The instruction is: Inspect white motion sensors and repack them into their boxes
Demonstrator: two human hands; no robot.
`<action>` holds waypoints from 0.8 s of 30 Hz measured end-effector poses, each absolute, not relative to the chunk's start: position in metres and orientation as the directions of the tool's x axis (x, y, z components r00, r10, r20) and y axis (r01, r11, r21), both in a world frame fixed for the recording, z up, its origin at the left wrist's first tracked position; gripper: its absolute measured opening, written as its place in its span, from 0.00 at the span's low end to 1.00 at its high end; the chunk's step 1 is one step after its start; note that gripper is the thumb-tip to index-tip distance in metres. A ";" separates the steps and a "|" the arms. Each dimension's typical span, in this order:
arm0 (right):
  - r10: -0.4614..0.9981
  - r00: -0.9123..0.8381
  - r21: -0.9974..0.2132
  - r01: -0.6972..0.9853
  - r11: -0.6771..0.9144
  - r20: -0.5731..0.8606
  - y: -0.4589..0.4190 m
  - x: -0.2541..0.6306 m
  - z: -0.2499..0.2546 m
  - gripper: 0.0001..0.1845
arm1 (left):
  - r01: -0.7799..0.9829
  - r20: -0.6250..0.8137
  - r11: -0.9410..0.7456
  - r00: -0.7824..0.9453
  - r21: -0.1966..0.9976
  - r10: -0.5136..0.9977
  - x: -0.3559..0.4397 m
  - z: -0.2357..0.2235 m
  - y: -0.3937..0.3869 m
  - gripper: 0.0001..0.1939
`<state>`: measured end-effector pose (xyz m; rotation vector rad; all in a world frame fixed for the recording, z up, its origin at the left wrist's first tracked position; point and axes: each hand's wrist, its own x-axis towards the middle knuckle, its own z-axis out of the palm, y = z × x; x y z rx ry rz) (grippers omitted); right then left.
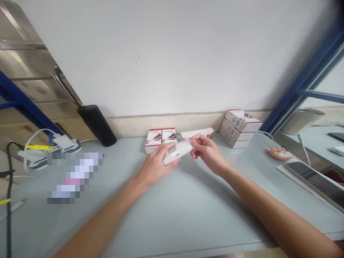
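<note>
Above the middle of the desk, my left hand [157, 163] grips a white rounded device [177, 152] with a small dark slot in its side. It resembles a computer mouse and seems to have clear plastic film around it. At the device's right end, my right hand [205, 149] is closed in a pinch, apparently on the edge of the film; the blur hides exactly what lies between the fingertips. Behind the hands lies a white and red carton [197, 133], its right end seemingly open. Two small white and red boxes [161, 138] stand beside it to the left.
Several matching boxes [239, 129] are stacked at the back right. A black cylinder [97, 125] with a metal handle stands at the back left, near a power strip [40, 163]. Toward the right edge are an orange animal-shaped item [279, 153] and a phone [311, 175].
</note>
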<state>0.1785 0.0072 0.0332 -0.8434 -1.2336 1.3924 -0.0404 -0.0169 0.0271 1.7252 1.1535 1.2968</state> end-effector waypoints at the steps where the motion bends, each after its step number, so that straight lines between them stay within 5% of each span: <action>1: 0.966 -0.205 -0.972 -0.206 0.112 0.155 0.008 0.180 0.032 0.18 | 0.250 0.376 -0.390 0.105 0.886 0.921 -0.040 0.027 -0.017 0.25; 5: 0.949 -0.216 -0.973 -0.050 0.227 0.232 0.010 0.182 0.030 0.18 | 0.229 0.315 -0.332 0.107 0.915 0.943 -0.043 0.025 -0.010 0.24; 18: 0.906 -0.353 -0.903 0.267 0.336 0.233 0.017 0.191 0.026 0.13 | 0.153 -0.264 0.219 0.407 0.964 0.875 -0.053 0.037 -0.009 0.33; 24: 0.921 -0.339 -0.959 0.139 0.248 0.190 0.013 0.188 0.029 0.06 | -0.250 -0.161 0.423 0.669 0.871 0.726 -0.061 0.041 -0.006 0.35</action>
